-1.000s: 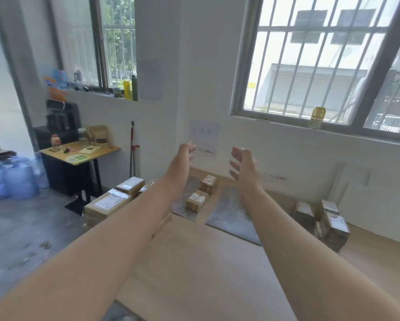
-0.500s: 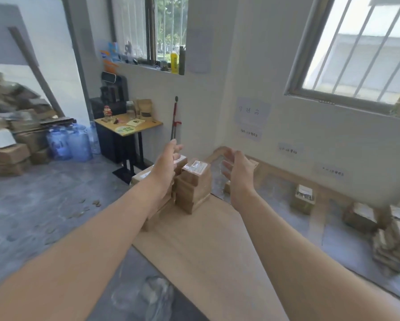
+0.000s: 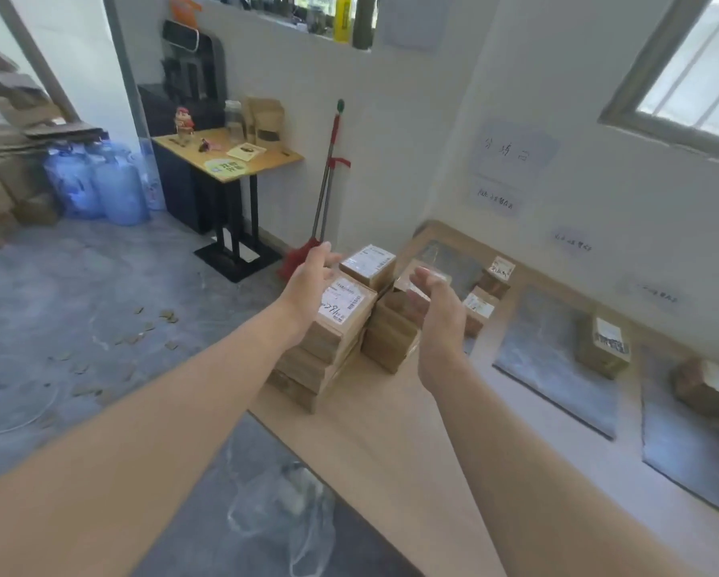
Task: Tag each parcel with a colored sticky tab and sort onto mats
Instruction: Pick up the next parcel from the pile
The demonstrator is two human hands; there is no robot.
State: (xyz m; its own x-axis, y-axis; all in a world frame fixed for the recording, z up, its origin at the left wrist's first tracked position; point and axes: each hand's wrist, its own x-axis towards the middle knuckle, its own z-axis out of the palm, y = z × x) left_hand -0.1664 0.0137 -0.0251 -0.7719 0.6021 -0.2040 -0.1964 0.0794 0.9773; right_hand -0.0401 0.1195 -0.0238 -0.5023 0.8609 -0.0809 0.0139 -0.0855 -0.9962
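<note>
1. Both bare arms reach forward over a pale wooden platform [image 3: 391, 443] on the floor, with the hands held well apart from each other, palms facing inward.
2. The left hand [image 3: 309, 281] is spread, fingers loosely extended, and grips nothing. It hangs at the left side of the labelled parcel [image 3: 347, 306] that tops the near stack; whether it touches the box cannot be told.
3. The right hand [image 3: 438, 310] is likewise spread and empty, fingers slightly curled, on the right side of the parcel stacks [image 3: 349, 326].
4. The stacks stand between the two hands, at the left edge of the platform. A second labelled parcel [image 3: 368, 266] tops the far stack, just beyond the first.
5. Right of the hands, grey mats [image 3: 557, 376] lie in a row along the wall.
6. The far-left mat [image 3: 445, 260] holds two small parcels [image 3: 480, 308], the nearer one just beside the right hand, the other farther back.
7. The middle mat bears one parcel [image 3: 605, 347] at its far right side.
8. Another parcel [image 3: 707, 385] sits on the rightmost mat, blurred at the frame edge.
9. No coloured tab can be made out on any box.
10. Paper notes [image 3: 511, 154] with handwriting are fixed to the white wall above the mats.
11. To the far left stand a small wooden table [image 3: 228, 160], blue water jugs [image 3: 99, 185] and a red-handled broom [image 3: 328, 177] leaning on the wall.
12. A crumpled clear plastic bag [image 3: 282, 510] lies on the grey floor near the platform's edge.
</note>
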